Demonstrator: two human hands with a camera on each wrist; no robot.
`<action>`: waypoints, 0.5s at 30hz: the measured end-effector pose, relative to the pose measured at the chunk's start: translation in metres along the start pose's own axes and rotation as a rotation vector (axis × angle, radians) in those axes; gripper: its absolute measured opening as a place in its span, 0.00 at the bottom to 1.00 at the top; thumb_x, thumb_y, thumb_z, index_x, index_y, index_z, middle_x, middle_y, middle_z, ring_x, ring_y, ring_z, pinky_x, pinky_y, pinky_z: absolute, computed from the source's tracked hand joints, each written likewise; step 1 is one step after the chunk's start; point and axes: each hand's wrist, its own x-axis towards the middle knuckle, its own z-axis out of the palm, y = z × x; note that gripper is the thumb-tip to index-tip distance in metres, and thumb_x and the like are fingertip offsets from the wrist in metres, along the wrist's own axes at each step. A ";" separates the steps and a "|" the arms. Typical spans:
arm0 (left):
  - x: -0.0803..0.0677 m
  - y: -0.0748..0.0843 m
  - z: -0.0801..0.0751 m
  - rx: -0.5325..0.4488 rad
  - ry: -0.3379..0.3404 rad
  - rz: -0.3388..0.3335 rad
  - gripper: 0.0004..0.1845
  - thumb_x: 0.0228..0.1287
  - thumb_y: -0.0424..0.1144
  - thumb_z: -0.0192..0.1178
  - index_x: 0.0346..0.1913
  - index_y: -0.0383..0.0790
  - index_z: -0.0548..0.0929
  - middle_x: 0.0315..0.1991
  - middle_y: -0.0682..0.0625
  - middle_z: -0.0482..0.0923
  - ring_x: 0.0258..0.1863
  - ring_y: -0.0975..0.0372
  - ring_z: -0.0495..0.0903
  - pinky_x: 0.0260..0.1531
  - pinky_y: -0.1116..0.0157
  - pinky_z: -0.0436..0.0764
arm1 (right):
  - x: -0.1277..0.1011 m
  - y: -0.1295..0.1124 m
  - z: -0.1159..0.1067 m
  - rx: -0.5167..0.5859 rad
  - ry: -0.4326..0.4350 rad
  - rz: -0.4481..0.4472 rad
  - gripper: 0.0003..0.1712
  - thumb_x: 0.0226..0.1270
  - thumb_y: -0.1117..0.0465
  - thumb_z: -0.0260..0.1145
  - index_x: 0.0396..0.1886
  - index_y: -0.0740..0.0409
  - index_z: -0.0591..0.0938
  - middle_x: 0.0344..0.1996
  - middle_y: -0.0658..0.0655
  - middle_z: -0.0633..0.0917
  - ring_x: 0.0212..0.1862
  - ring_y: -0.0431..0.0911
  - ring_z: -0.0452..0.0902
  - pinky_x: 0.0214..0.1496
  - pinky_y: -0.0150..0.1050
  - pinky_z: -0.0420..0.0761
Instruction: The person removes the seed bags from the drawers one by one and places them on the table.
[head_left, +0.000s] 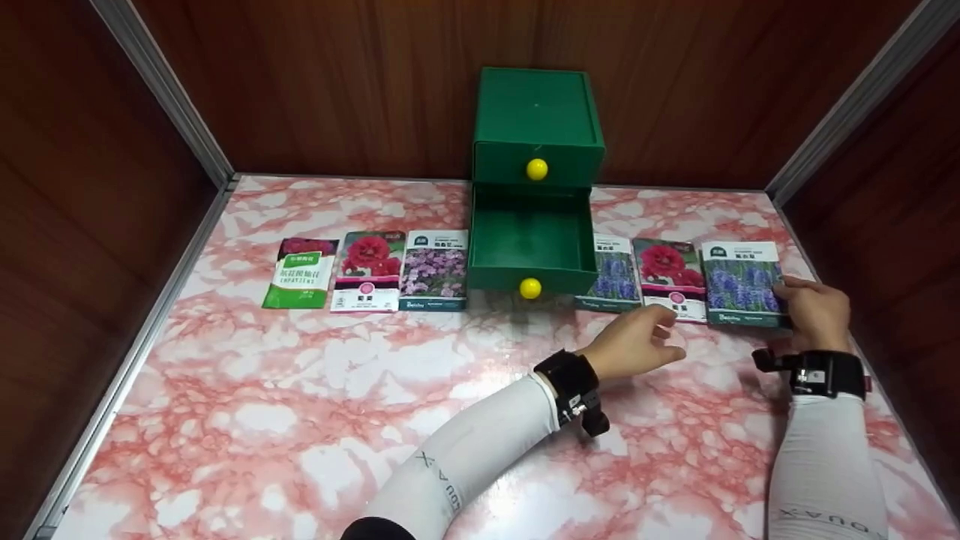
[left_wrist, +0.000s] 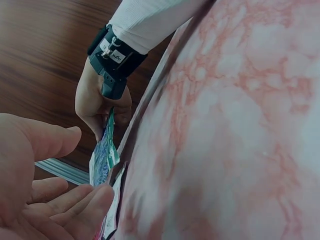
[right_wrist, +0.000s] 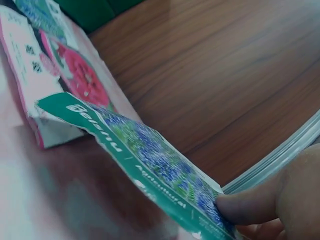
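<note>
Six seed packets (head_left: 742, 283), two drawers (head_left: 531, 255)

Head view high, facing down; wrist views close, sharing blue packet (right_wrist: 165, 170).

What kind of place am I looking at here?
Probably a staged tabletop booth, not a home: a pink marble-patterned table boxed in by wood-grain walls, with seed packets lined up beside a small green drawer box.
</note>
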 end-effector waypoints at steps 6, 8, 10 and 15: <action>-0.001 -0.005 0.002 0.014 0.000 0.000 0.29 0.75 0.43 0.74 0.72 0.35 0.82 0.63 0.48 0.87 0.57 0.66 0.88 0.52 0.80 0.77 | 0.006 0.005 -0.002 -0.049 0.061 -0.020 0.09 0.76 0.66 0.75 0.39 0.45 0.91 0.32 0.44 0.88 0.31 0.41 0.83 0.31 0.33 0.85; -0.002 -0.007 0.003 0.008 0.000 -0.005 0.28 0.75 0.43 0.74 0.72 0.35 0.83 0.64 0.48 0.87 0.57 0.66 0.88 0.51 0.80 0.77 | 0.007 0.005 -0.002 -0.052 0.079 -0.034 0.08 0.75 0.65 0.76 0.38 0.45 0.92 0.33 0.43 0.87 0.33 0.40 0.81 0.32 0.31 0.84; -0.003 -0.009 0.003 0.006 0.001 -0.015 0.28 0.75 0.43 0.74 0.71 0.36 0.83 0.64 0.50 0.87 0.56 0.67 0.88 0.50 0.80 0.77 | 0.009 0.006 -0.002 -0.024 0.085 -0.042 0.07 0.74 0.66 0.77 0.38 0.48 0.93 0.33 0.45 0.87 0.35 0.40 0.81 0.33 0.31 0.85; -0.004 -0.013 0.004 -0.005 0.008 -0.027 0.27 0.75 0.44 0.74 0.71 0.37 0.84 0.63 0.51 0.87 0.55 0.69 0.88 0.49 0.81 0.77 | 0.010 0.004 -0.001 0.036 0.086 -0.044 0.06 0.74 0.66 0.77 0.36 0.52 0.93 0.31 0.48 0.87 0.34 0.41 0.83 0.33 0.32 0.87</action>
